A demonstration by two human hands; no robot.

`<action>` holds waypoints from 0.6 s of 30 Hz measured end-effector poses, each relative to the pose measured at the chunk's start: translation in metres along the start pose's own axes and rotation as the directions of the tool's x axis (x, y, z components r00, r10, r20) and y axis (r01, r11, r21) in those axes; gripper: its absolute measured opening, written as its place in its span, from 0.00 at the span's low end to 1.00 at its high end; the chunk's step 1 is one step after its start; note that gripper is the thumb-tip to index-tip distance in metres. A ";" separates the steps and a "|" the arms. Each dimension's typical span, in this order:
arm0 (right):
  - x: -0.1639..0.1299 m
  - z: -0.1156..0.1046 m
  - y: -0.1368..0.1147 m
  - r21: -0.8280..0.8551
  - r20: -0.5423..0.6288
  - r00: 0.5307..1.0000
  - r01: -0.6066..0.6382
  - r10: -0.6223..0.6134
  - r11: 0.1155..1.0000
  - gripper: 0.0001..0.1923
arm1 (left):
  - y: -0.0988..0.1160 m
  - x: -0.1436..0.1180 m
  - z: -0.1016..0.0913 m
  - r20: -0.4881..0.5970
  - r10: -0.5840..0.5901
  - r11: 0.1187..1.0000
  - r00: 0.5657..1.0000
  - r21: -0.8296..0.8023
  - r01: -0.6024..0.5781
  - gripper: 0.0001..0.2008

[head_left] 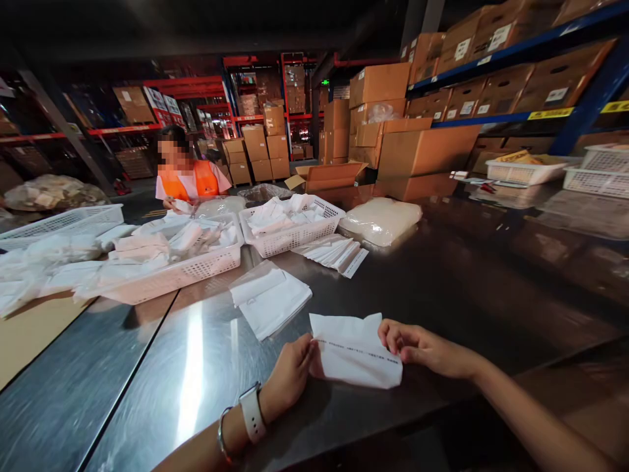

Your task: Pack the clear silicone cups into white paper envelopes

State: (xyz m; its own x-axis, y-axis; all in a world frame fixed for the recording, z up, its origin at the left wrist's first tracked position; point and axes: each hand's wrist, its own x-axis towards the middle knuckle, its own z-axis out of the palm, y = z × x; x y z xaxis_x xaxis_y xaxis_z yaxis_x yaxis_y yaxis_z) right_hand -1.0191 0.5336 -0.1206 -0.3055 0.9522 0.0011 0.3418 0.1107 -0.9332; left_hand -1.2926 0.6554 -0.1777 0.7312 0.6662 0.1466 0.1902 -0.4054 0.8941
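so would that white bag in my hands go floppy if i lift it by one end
Probably floppy: the white bag lies flat and creased between the left hand and right hand. Likely light, being so thin. It may slide easily on the shiny steel table.

No text can be read: the white bag [354,351] near the tabletop's front edge bears a printed line (too small), and the box [557,82] labels blur.

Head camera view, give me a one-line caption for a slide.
Left hand and right hand hold a flat white plastic pouch on a shiny steel table near white plastic baskets.
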 end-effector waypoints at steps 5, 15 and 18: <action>0.004 -0.005 -0.004 -0.049 0.044 0.999 0.030 -0.028 0.998 0.29 | 0.003 -0.001 -0.001 0.002 -0.016 1.000 1.000 -0.002 0.016 0.24; -0.024 0.000 0.008 -0.268 -0.496 0.868 -0.126 -0.025 0.955 0.27 | -0.001 0.002 -0.003 -0.027 -0.002 1.000 1.000 0.021 0.002 0.26; -0.032 0.004 0.013 -0.117 -0.674 0.737 -0.172 0.049 0.978 0.29 | -0.003 0.003 -0.003 -0.042 0.020 1.000 0.999 -0.006 -0.020 0.26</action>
State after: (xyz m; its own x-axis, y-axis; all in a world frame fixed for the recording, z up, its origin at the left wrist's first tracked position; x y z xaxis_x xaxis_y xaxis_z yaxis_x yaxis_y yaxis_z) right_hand -1.0085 0.5034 -0.1343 0.3910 0.8990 0.1971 0.4906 -0.0224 -0.8711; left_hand -1.2930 0.6606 -0.1788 0.7066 0.6838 0.1818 0.1714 -0.4147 0.8936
